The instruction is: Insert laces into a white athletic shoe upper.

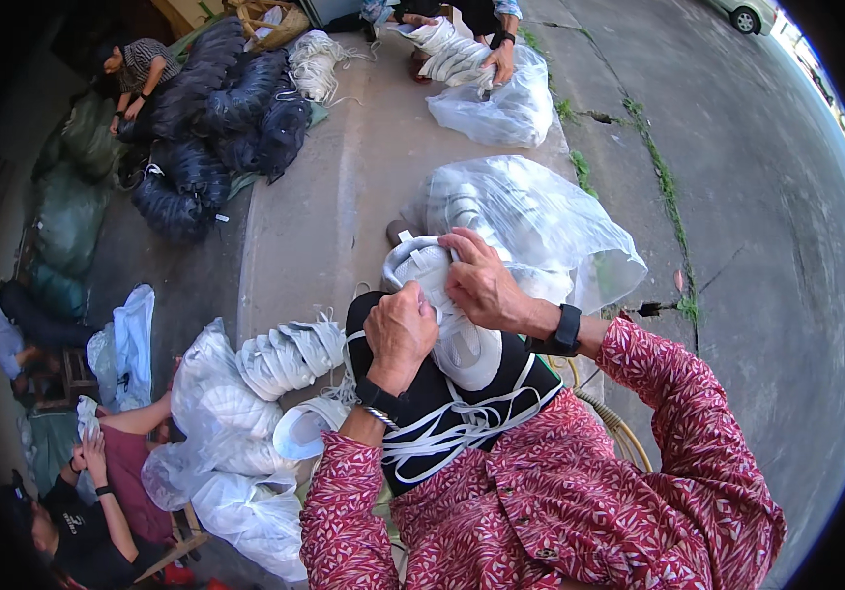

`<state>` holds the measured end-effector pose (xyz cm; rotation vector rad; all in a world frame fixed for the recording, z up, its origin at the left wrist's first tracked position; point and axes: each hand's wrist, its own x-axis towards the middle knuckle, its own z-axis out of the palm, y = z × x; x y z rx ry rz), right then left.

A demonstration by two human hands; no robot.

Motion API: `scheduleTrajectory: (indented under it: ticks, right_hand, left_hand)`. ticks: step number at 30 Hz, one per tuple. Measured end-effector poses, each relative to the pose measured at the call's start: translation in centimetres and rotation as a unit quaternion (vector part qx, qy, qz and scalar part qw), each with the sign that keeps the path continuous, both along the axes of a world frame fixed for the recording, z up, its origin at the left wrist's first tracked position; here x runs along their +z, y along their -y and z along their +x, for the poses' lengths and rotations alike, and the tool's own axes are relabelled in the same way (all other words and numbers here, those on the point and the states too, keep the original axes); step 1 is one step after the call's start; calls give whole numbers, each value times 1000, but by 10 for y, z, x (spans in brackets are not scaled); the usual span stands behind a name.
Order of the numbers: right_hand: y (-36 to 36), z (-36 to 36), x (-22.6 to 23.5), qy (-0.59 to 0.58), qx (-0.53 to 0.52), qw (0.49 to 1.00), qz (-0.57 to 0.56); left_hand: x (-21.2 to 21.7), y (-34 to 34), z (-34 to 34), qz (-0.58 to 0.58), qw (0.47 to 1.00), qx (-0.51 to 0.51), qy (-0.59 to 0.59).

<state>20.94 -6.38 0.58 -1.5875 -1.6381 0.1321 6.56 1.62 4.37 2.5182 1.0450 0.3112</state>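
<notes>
A white shoe upper (466,349) lies over my lap, its opening pointing away from me. My right hand (486,282) grips the upper's right side near the opening, fingers bent and pinched at the edge. On the left side of the upper, my left hand (401,329) is closed in a fist against it; its fingertips and whatever they hold are hidden. Long white laces (471,418) spread in loose loops across a black cloth (417,462) on my lap, just below the upper's toe.
Beyond my hands lies a clear plastic bag (580,221) of white uppers. Stacked white uppers (291,359) and filled plastic bags (221,423) stand on my left. Dark upper bundles (186,182) are piled far left. Co-workers sit around; one handles white uppers (452,54) ahead.
</notes>
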Motion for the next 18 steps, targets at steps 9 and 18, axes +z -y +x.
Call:
scheduleTrajectory:
  ticks: [9,18]
  right_hand:
    - [-7,1,4,47,44,997,-31]
    - [-1,14,20,66,80,994,-44]
  left_hand:
    - [-6,-3,1,-19,1000,-19,-10]
    - [-9,-2,-2,-30,999,-16,14]
